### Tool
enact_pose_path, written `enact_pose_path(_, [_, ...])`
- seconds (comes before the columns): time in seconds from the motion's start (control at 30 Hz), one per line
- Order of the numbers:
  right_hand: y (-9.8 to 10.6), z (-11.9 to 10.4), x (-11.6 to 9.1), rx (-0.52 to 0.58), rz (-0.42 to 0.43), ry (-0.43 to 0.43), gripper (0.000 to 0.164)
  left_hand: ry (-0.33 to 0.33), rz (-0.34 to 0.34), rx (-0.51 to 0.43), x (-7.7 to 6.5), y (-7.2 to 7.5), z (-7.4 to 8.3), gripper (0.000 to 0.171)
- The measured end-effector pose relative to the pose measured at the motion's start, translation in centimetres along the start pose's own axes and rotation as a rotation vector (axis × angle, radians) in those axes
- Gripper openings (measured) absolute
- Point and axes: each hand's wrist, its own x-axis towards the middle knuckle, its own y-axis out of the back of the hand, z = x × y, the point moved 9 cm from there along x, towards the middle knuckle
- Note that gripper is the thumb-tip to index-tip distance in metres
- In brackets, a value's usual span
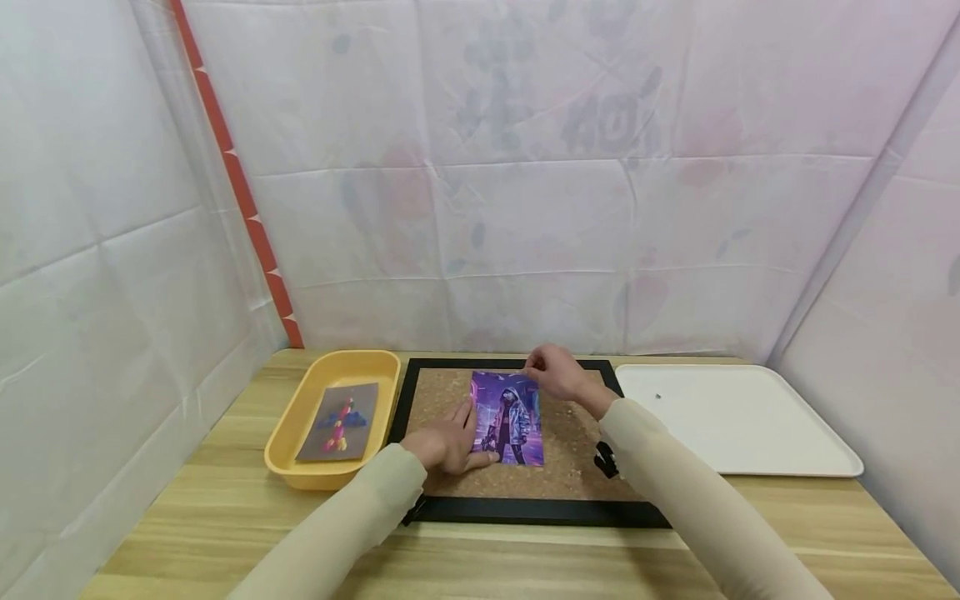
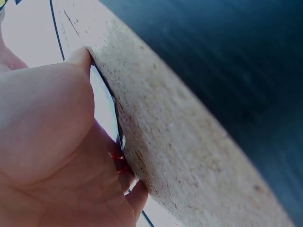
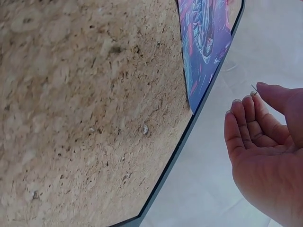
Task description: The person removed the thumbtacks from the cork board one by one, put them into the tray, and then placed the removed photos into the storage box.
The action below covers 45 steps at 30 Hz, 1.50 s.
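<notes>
A purple picture print [image 1: 512, 421] of a hooded figure lies on a black-framed cork board [image 1: 573, 467]. My left hand [image 1: 448, 437] rests at the print's left side, fingers fairly straight, with the thumb on its lower left corner and the fingertips along its left edge. Over the top right corner of the print is my right hand [image 1: 557, 373]. Between its thumb and index finger it pinches a small pin [image 3: 254, 88], whose thin metal point sticks out in the right wrist view. Most of the pin is hidden by the fingertips.
Left of the board stands a yellow tray [image 1: 281, 446] holding another print [image 1: 347, 425] with a colourful figure on grey. To the right is a white tray [image 1: 735, 417] with one tiny dark object [image 1: 658, 396]. White cloth walls [image 1: 525, 250] enclose the wooden table [image 1: 247, 517].
</notes>
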Motion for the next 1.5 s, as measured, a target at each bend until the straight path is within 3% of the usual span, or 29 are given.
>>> enact_pose_path(0.07, [0.1, -0.1, -0.1, -0.003, -0.001, 0.005, 0.02, 0.011, -0.004, 0.0, -0.7, 0.5, 0.3, 0.093])
enact_pose_path(0.23, [0.4, -0.1, -0.2, -0.02, -0.015, 0.006, 0.02, 0.01, -0.011, 0.003, -0.8, 0.5, 0.4, 0.092])
enact_pose_path(0.5, [1.1, 0.0, -0.7, -0.019, -0.014, 0.027, 0.02, 0.001, 0.009, 0.001, 0.7, -0.6, -0.3, 0.096])
enact_pose_path(0.87, [2.0, 0.7, -1.6, -0.012, -0.013, 0.014, 0.019, -0.004, -0.004, -0.003, -1.1, 0.8, 0.6, 0.09])
enact_pose_path(1.5, [3.5, 1.4, -2.5, -0.053, 0.028, 0.03, 0.013, -0.017, 0.005, -0.002, -1.4, 0.9, 0.7, 0.089])
